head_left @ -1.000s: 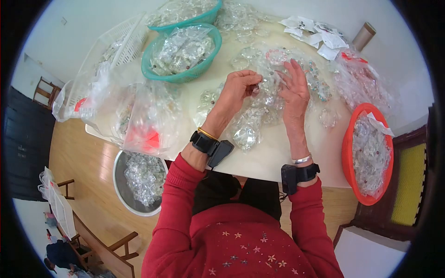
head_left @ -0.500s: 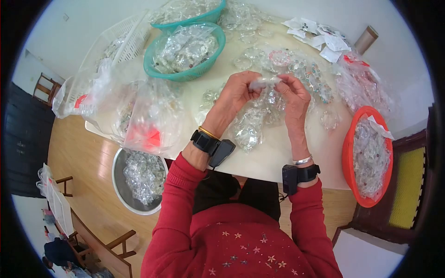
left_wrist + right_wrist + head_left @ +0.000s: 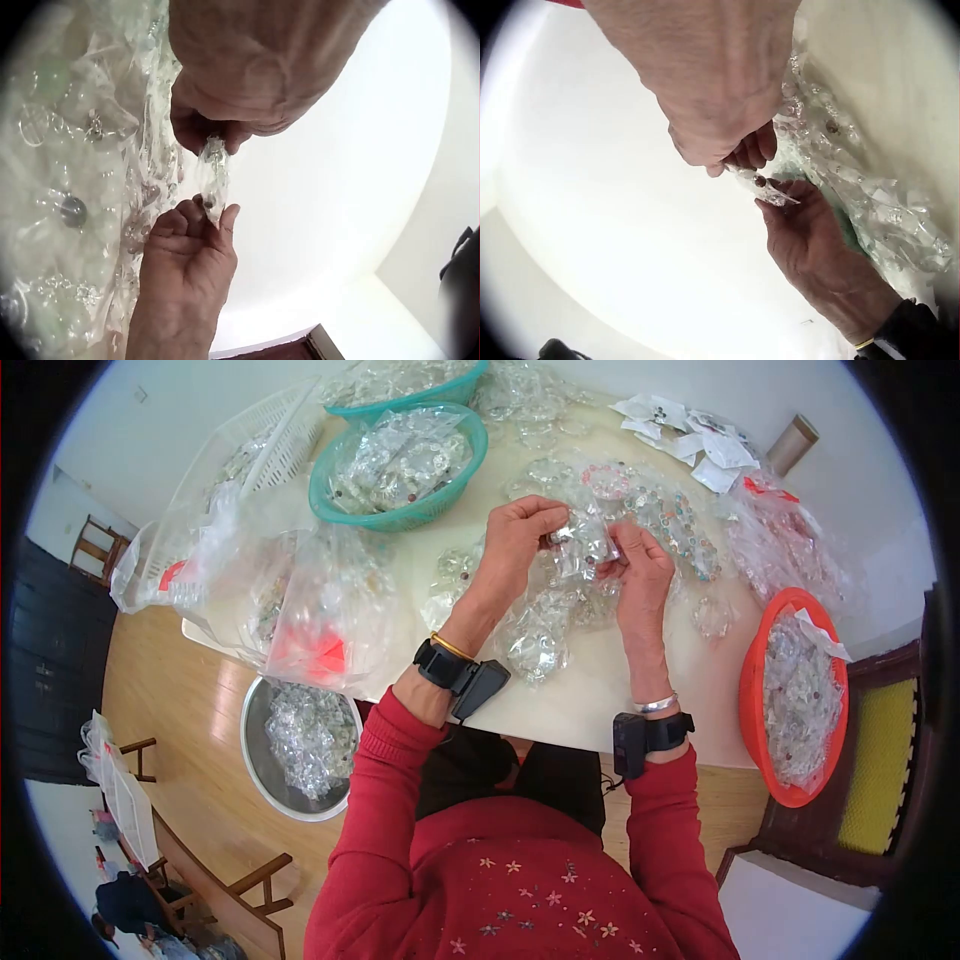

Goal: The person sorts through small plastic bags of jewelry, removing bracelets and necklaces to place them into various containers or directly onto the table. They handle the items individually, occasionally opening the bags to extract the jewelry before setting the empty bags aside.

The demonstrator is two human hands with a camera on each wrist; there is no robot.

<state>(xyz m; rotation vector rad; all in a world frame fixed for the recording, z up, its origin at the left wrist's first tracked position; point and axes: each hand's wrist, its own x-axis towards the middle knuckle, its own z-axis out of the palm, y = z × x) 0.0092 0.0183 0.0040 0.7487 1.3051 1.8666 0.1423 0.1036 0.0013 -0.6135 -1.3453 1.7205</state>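
Note:
Between the two hands hangs a small clear plastic bag with a beaded bracelet in it; a dark bead shows through the film in the right wrist view. My left hand pinches one edge between thumb and fingers. The opposite edge is pinched by my right hand, its fingers curled in. Edge-on in the left wrist view, the bag looks thin and crinkled. Beneath the hands lies a heap of similar bagged bracelets. A pink-beaded bracelet lies beyond the fingers, with multicoloured ones to its right.
Green baskets of bagged bracelets stand at the back left, near a white crate and plastic bags. An orange basket sits at the table's right edge. Below the left edge is a metal basin. White packets lie back right.
The right hand, spread a second ago, came in and took hold of the bag. Since half a second ago the bag has turned from a folded strip to show its flat face.

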